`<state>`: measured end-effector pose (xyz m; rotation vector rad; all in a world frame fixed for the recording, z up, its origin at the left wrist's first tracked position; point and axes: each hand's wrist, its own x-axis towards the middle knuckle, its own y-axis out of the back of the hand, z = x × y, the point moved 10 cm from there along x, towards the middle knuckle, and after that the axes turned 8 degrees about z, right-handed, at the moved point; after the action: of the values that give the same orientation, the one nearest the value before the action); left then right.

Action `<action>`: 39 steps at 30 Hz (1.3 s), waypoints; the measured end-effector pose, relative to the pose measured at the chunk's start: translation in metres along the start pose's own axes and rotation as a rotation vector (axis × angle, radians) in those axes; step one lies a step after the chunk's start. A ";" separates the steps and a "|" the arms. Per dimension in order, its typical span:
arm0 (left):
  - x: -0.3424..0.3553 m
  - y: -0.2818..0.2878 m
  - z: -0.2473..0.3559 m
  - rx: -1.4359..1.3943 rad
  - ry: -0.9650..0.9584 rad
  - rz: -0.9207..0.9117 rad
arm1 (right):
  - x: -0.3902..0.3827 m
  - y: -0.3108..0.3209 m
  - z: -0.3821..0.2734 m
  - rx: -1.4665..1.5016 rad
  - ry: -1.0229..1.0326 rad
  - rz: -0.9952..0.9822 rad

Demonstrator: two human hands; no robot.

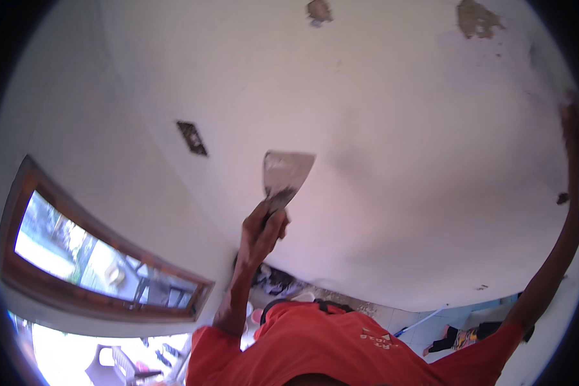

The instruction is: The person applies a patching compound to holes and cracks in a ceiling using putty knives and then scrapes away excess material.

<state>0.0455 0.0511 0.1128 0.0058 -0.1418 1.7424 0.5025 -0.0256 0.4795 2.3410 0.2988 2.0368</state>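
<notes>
My left hand is raised in front of me, its fingers wrapped round the handle of a putty knife. The wide, flared blade points up and has greyish smears, darker near the handle. Behind it spreads a pale wall; whether the blade touches it I cannot tell. Far to the right, my right arm stretches up and my right hand is close to the wall near the picture's rim. That hand is dark and smeared, so its fingers do not show clearly. Brown bare patches mark the upper wall.
A dark rectangular recess is set in the wall at left. Below it is a wood-framed window. A plastic chair stands at the lower left. Buckets and a dark heap lie on the floor below.
</notes>
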 end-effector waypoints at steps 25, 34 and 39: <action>-0.031 0.049 0.087 0.817 -0.794 0.272 | -0.286 -0.173 -0.236 1.338 -0.504 -1.364; -0.012 0.063 0.045 0.414 -0.400 0.085 | -0.274 -0.178 -0.194 1.475 -0.465 -1.051; -0.033 0.015 0.020 -0.104 0.125 -0.291 | -0.251 -0.172 -0.202 1.402 -0.005 -0.734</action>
<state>0.0346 0.0145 0.1287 -0.1518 -0.1322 1.4385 0.2495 0.0811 0.2391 1.9017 2.7348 1.4797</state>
